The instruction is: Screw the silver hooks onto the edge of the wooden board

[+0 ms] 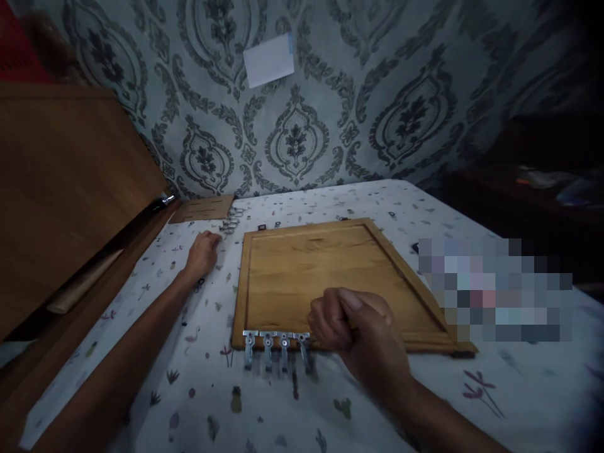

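Note:
My right hand [361, 324] is closed over the near edge of a framed wooden panel [311, 267], thumb pressed on the curled fingers. What they hold, if anything, is hidden. Beside it, a row of several metal latch-like fittings [276, 343] lines the panel's near left edge, their arms hanging over it. Farther off to the left, my left hand [204, 253] rests low over the cloth, fingers drawn together. Its fingertips are close to a small pile of similar metal pieces [231, 221]; whether it grips one does not show.
A patterned white cloth [264, 409] covers the surface. Brown cardboard [202, 209] lies at the back left. A large wooden board [70, 189] leans along the left side. A blurred-out patch [495, 289] covers something at right. The papered wall [330, 113] stands behind.

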`<state>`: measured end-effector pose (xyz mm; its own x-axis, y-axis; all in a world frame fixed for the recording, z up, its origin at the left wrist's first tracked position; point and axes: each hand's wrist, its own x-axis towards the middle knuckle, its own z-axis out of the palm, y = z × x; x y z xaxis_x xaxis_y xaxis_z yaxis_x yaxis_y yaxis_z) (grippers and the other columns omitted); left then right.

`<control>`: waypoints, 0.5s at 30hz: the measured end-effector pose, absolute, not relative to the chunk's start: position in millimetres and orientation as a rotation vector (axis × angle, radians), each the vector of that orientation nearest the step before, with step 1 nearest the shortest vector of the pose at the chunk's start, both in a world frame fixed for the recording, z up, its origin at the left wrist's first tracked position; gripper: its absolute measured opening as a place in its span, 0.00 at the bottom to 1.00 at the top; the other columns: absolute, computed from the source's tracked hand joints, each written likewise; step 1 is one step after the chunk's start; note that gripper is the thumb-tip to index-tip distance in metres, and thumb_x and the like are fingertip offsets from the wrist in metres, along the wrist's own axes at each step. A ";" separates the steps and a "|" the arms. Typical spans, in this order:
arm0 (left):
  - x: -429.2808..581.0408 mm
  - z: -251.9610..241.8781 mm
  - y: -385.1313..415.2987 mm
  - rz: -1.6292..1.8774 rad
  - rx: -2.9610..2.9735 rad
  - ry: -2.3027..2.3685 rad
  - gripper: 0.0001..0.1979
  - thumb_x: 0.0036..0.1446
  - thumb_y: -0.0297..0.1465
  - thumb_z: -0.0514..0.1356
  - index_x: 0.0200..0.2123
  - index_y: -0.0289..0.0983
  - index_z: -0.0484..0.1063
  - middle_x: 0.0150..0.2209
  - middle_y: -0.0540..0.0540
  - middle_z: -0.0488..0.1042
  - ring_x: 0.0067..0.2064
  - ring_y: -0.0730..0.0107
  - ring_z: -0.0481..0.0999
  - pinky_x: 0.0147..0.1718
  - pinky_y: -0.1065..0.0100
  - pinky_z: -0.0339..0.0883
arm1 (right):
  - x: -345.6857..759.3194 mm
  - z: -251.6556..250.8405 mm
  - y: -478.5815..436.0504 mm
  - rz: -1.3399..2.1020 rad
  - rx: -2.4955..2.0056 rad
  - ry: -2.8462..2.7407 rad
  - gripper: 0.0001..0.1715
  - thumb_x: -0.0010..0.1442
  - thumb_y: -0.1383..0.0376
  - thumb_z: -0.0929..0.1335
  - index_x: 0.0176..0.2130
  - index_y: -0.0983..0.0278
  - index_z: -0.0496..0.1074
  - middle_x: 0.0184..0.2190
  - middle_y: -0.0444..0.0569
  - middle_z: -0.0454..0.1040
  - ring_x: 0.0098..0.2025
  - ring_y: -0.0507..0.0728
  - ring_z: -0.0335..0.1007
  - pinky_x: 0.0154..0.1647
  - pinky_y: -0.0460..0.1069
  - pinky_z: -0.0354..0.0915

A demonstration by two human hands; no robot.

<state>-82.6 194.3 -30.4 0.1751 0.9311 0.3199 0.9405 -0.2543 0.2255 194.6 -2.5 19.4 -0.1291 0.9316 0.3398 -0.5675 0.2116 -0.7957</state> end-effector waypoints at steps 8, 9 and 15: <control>-84.1 -25.5 198.2 -0.584 -2.349 -1.926 0.17 0.64 0.37 0.59 0.53 0.35 0.69 0.52 0.40 0.71 0.50 0.61 0.74 0.48 0.54 0.73 | 195.3 18.8 -2.5 1.343 -0.458 -1.069 0.29 0.64 0.56 0.63 0.17 0.62 0.54 0.12 0.37 0.47 0.15 0.46 0.39 0.15 0.44 0.41; -83.3 -24.4 200.1 -0.578 -2.339 -1.934 0.17 0.64 0.37 0.59 0.53 0.35 0.69 0.52 0.40 0.71 0.50 0.61 0.74 0.48 0.54 0.73 | 195.2 19.0 -2.4 1.345 -0.455 -1.072 0.28 0.64 0.56 0.63 0.17 0.62 0.54 0.12 0.37 0.47 0.15 0.46 0.39 0.15 0.44 0.41; -75.6 -18.7 202.7 -0.535 -2.313 -2.014 0.16 0.64 0.37 0.58 0.52 0.36 0.70 0.52 0.41 0.72 0.49 0.61 0.74 0.48 0.55 0.72 | 194.1 23.1 -4.3 1.367 -0.471 -1.034 0.31 0.60 0.53 0.67 0.14 0.61 0.54 0.11 0.37 0.48 0.14 0.47 0.41 0.15 0.45 0.42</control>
